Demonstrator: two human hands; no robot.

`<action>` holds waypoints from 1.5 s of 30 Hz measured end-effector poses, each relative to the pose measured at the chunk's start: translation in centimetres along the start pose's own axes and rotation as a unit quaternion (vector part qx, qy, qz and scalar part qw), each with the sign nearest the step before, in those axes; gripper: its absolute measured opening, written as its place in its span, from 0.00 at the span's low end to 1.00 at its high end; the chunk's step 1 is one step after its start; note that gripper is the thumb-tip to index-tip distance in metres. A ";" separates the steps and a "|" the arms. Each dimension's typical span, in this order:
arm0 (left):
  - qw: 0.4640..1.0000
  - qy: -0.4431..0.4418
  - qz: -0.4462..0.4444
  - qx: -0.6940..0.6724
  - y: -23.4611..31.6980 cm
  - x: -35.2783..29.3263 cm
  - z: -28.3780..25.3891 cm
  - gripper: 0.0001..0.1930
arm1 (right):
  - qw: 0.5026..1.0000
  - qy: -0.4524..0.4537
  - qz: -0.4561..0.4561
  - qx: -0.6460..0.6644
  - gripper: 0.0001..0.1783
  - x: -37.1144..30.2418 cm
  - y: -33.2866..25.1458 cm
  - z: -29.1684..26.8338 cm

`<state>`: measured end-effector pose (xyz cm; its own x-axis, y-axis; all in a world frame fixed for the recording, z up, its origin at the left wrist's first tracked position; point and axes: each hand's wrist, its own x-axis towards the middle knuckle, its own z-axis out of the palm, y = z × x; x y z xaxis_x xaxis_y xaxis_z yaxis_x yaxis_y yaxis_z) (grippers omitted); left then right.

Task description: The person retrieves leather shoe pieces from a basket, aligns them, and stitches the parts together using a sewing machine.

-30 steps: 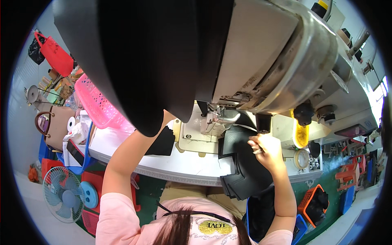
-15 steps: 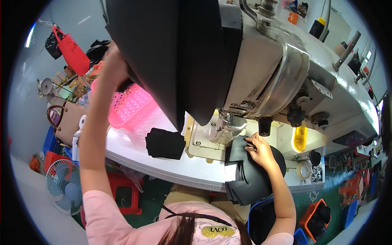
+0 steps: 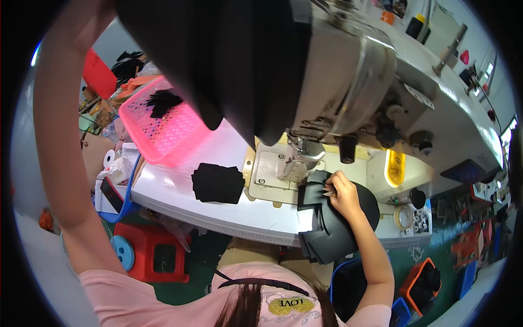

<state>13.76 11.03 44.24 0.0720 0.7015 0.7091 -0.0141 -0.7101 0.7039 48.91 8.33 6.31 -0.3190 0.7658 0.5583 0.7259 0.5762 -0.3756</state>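
Black cut pieces [image 3: 327, 229] under right hand [image 3: 343, 193], left hand cut off.

White worktable [image 3: 218, 210] carries sewing machine [image 3: 381, 98], pink basket [image 3: 163, 131], black pieces [image 3: 218, 182].

Fabric stack [image 3: 327, 229] right of loose piece [image 3: 218, 183]; basket [image 3: 163, 131] seemingly behind.

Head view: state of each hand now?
Left hand: raised overhead, mostly out of frame; cannot tell.
Right hand: fingers pressing on stack of black cut fabric pieces.
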 end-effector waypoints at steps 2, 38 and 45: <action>0.977 0.033 0.079 0.197 -1.1 -2.6 -5.3 0.11 | 1.000 0.004 -0.014 0.019 0.14 0.3 -0.7 0.2; 0.794 -0.267 -0.073 0.541 -24.1 -25.4 0.5 0.14 | 0.990 0.001 0.138 0.003 0.06 1.4 -9.1 -12.4; 0.785 -0.273 -0.135 0.540 -25.5 -26.7 -1.1 0.20 | 0.994 0.010 0.038 0.100 0.11 4.9 -8.2 -7.5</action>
<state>11.14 10.51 7.41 0.3482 0.9137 0.2095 0.9070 -0.3848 0.1709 45.92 5.27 17.66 -0.2548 0.8049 0.5359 0.6112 0.5635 -0.5557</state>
